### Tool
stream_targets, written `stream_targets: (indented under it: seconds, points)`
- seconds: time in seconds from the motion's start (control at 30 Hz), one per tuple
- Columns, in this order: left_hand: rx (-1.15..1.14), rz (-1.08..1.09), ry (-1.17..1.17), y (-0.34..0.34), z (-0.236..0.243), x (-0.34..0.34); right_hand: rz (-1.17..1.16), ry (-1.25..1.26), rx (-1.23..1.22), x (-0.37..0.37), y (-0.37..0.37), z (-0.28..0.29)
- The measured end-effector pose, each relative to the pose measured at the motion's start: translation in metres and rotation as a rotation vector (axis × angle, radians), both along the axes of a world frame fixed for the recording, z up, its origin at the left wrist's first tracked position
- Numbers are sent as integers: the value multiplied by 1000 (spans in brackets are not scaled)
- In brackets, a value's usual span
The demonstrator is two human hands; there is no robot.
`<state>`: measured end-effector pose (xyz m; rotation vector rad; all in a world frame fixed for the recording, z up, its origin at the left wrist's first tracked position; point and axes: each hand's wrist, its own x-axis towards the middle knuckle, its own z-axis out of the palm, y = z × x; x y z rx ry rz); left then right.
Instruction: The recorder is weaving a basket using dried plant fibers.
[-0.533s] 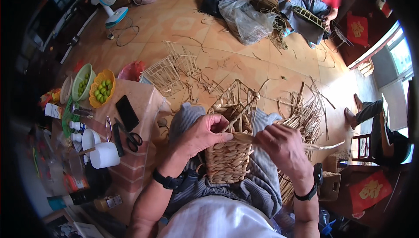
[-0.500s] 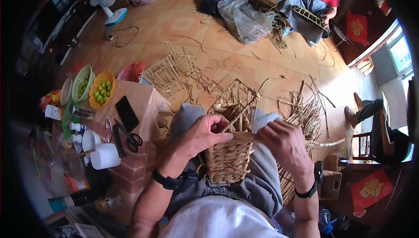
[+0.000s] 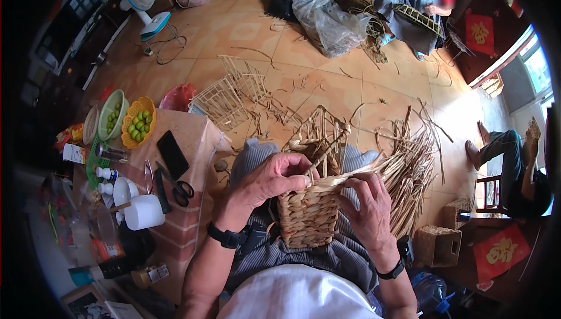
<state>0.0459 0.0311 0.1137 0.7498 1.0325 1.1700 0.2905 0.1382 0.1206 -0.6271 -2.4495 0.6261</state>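
A half-woven straw basket point(image 3: 308, 221) rests on my lap, its front wall tightly woven and its far side still bare frame sticks. My left hand point(image 3: 274, 180) is closed at the rim, thumb and fingers pinching a flat straw strip point(image 3: 334, 181) against a frame stick. From there the strip runs right along the rim and slants up past my right hand. My right hand point(image 3: 371, 207) is closed at the basket's right corner, fingers curled on the strip; its fingertips are partly hidden.
Loose straw point(image 3: 412, 173) is heaped on the floor at right. A table point(image 3: 196, 202) at left bears scissors point(image 3: 182, 191), a phone point(image 3: 172, 154), a white cup point(image 3: 144, 212) and bowls of green fruit point(image 3: 138, 122). Stick frames point(image 3: 219, 105) stand ahead. Two other people sit at the far right and right.
My right hand has moved left and slightly down, close against the basket. The strip now slants up to the right. The far person's hand has risen with a strand.
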Motion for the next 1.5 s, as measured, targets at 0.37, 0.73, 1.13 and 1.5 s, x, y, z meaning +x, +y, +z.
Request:
stream_targets:
  seconds: [0.37, 0.73, 1.13, 1.5]
  points:
    - [41, -39, -16, 2, -15, -4, 59, -45, -213, -6, -6, 18]
    - [52, -51, 67, 6, -14, 0, 265, -122, 126, -30, -32, 46]
    - [54, 105, 599, 9, 5, 25, -10, -83, 122, -46, 21, 39]
    - [259, -111, 464, 28, -20, -14, 161, -131, 168, -57, 17, 57]
